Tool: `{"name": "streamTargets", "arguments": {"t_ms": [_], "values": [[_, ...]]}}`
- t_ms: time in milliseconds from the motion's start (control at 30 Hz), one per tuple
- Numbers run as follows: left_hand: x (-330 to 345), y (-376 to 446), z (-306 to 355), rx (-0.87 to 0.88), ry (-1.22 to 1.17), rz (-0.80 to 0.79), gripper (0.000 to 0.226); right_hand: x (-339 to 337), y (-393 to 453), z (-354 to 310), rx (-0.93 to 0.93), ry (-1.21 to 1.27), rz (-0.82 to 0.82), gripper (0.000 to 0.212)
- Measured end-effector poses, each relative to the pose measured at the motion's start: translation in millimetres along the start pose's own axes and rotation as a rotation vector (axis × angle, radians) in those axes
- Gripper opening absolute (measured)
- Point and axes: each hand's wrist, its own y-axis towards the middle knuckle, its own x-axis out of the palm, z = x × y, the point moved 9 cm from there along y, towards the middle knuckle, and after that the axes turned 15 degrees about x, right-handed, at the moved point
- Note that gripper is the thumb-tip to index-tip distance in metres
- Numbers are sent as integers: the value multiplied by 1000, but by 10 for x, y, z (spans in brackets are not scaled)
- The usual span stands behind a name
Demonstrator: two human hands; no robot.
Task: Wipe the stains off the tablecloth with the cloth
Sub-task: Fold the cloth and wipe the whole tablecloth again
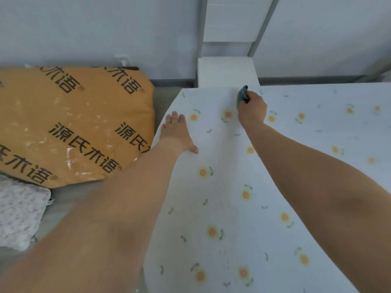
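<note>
A white tablecloth (228,187) printed with small orange flowers covers the table in front of me. My right hand (252,111) reaches to the cloth's far edge and grips a bunched dark grey-green cloth (242,95), pressed down on the tablecloth. My left hand (176,132) lies flat on the tablecloth near its left edge, fingers straight and thumb spread. A few faint dark specks show on the tablecloth near the bottom centre (227,265).
A large orange package (69,123) with dark printed characters lies on the floor to the left. Beside it at lower left is a pale speckled cushion (19,214). A white block (226,70) stands behind the table against the wall.
</note>
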Motion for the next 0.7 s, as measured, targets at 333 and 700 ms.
{"name": "streamTargets", "arguments": {"t_ms": [333, 700], "values": [[130, 149, -106, 35, 27, 39, 149, 1054, 121, -651, -309, -303, 40, 44], [122, 136, -99, 3, -3, 47, 148, 335, 463, 211, -140, -317, 204, 40]]}}
